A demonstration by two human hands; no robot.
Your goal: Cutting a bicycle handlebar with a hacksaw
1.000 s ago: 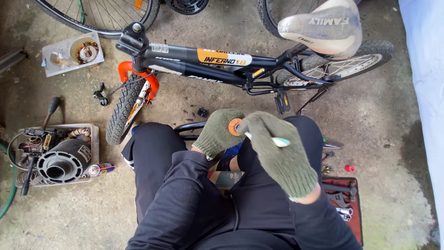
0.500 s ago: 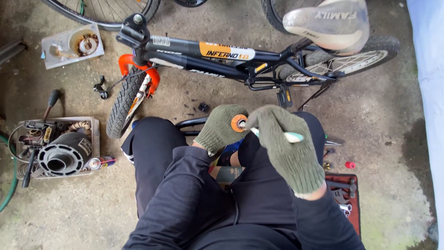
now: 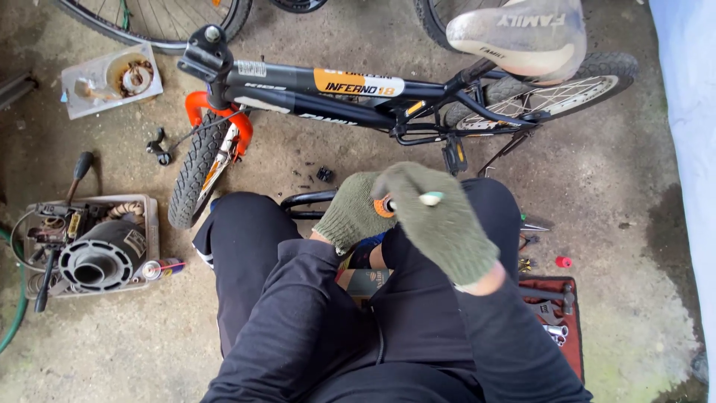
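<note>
Green-gloved left hand (image 3: 352,215) gripped an orange part (image 3: 383,207); right hand (image 3: 441,222) at three o'clock pinched a pale tool (image 3: 430,198), bike (image 3: 328,89) unfinished.

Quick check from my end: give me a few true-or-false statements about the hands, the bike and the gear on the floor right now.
1. Both hands wear green knit gloves. True: left hand, right hand.
2. The left hand holds a small orange part. True.
3. The bicycle stands upright on its wheels. False: it lies on its side.
4. The red tool tray lies by the front wheel. False: it lies at the person's right.
5. The saddle is black. False: it is pale grey.
</note>
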